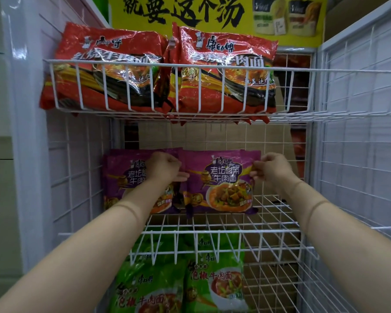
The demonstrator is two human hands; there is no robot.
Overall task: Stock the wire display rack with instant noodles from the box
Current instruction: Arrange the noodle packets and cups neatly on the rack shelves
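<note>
On the middle shelf [269,213], the left hand [164,167] and right hand [272,169] clamp their fingers on the purple noodle pack's [221,184] side edges, holding it upright.

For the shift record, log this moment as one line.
step: placing purple noodle pack on middle shelf | left hand: holds left edge | right hand: pinches right edge | second purple pack alongside

Bare wire on the middle shelf [278,213] is lying open at frame right of the purple packs [221,181] I'm reaching among. The red packs' basket [167,86] is hanging above, limiting headroom; side grids [357,132] are walling me in.
</note>
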